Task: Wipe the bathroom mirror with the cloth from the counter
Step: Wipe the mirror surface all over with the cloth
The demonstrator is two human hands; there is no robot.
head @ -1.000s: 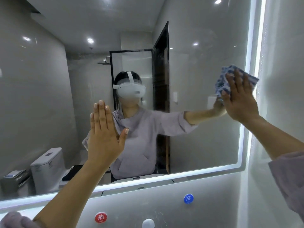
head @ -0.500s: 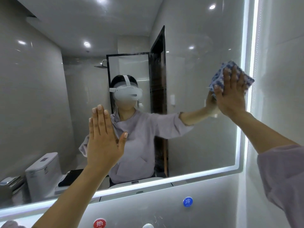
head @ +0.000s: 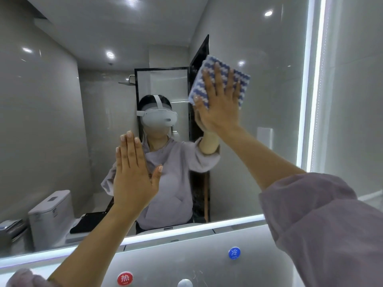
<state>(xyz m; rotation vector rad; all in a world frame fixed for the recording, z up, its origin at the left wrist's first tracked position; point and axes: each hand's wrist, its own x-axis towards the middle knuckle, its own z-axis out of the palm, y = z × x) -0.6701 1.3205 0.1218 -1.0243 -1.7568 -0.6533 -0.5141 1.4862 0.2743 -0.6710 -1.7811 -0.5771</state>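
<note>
The right hand (head: 220,108) lies flat with fingers spread, palm pressing the cloth (head: 219,83) against the mirror (head: 269,100) a little above and right of the frame's centre. The cloth is a folded, roughly square pad with wavy blue and white stripes. It sits tilted, its upper left corner highest and its right corner pointing toward the lit strip (head: 315,100) that runs down the mirror's right side; no long axis stands out, since its sides look about equal. The stripes run slantwise, dropping from upper left to lower right. Nothing is pinched in this grip: the cloth is held only by the flat pressure of palm and fingers, and its edges show beyond the fingertips at the top, left and right.

The left hand (head: 134,175) is raised in the lower middle of the frame, open and flat, fingers together and pointing up, thumb angled out to the right. It holds nothing; whether it touches the glass cannot be told.

Below the mirror's glowing lower edge, a grey panel (head: 186,257) carries a red round button (head: 125,278) at bottom centre, a blue round button (head: 234,253) to its right, and a white knob (head: 185,283) between them at the frame's bottom edge. A lilac sleeve (head: 323,228) fills the lower right.
</note>
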